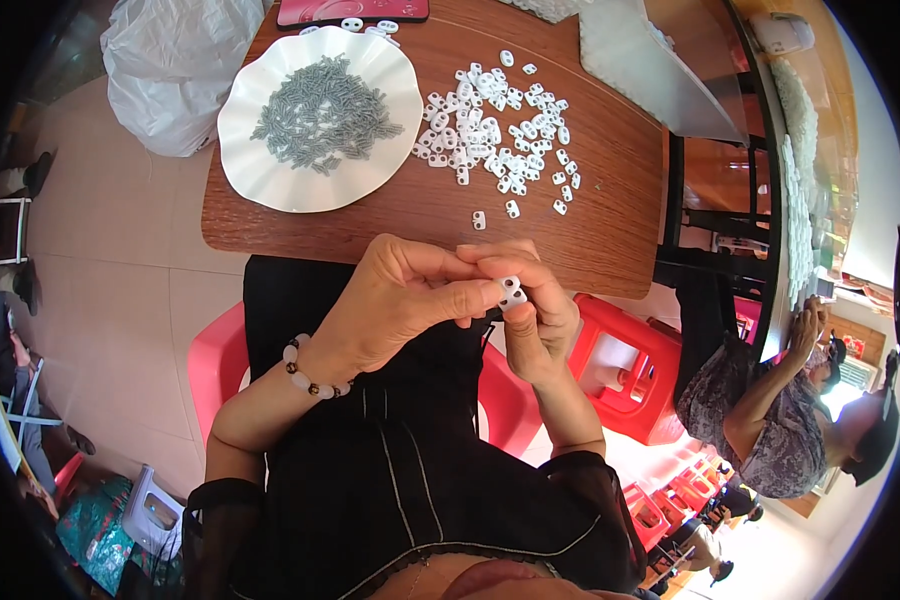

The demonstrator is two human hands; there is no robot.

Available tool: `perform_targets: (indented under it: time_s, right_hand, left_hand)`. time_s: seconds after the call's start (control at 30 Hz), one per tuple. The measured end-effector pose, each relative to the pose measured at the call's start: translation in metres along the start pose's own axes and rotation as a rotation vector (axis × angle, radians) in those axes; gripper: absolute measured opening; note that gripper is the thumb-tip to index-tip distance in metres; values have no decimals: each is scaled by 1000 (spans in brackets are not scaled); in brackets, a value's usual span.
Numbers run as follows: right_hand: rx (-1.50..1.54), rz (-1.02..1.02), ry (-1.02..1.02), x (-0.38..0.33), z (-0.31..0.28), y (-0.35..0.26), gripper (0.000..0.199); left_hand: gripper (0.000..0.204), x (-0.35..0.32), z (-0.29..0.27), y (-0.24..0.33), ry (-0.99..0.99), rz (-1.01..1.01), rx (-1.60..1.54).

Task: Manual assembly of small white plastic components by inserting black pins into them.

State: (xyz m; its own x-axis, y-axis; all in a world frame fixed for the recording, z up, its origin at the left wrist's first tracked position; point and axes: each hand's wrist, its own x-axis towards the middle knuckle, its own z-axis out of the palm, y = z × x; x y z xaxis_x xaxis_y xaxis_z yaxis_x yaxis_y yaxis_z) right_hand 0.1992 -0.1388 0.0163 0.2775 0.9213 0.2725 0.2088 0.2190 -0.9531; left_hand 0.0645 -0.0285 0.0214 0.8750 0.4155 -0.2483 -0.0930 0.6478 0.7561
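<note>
Just past the table's near edge, both my hands meet around small white plastic two-hole pieces; at least one piece shows, and possibly two lie stacked together. My right hand is closed, pinching them between thumb and fingers. My left hand, with a beaded bracelet at its wrist, is closed too, its thumb tip against the pieces; whether it grips anything else is hidden. Many like pieces lie scattered on the wooden table. A scalloped white plate bears a heap of small grey cylindrical pins.
A pink tray sits at the far edge, with white pieces beside it. The white plastic bag stands left of the table. Red stools are at my right, and another person works at a neighbouring table piled with white pieces.
</note>
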Motion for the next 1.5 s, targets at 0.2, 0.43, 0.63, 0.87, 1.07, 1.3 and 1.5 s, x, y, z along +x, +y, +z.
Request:
perform_targets:
  time_s: [0.2, 0.43, 0.63, 0.87, 1.07, 1.3, 1.5]
  right_hand:
    - [-68, -35, 9, 0, 1, -2, 44]
    - [-25, 23, -17, 1, -2, -6, 43]
    - [-10, 69, -17, 2, -4, -11, 42]
    - [-51, 52, -17, 1, -4, -10, 40]
    - [-132, 0, -4, 0, -3, -8, 40]
    - [-132, 27, 18, -3, 1, -9, 39]
    - [-122, -10, 31, -4, 2, -6, 39]
  left_hand:
    - [13, -1, 0, 1, -2, -10, 4]
    - [15, -2, -3, 4, -15, -32, 41]
    - [16, -2, -3, 3, -30, -40, 33]
    - [15, -2, -3, 2, -28, -43, 26]
    - [14, -3, -1, 4, -37, -51, 29]
    - [14, -4, -2, 3, -34, -69, 50]
    - [14, -6, 0, 3, -22, -50, 64]
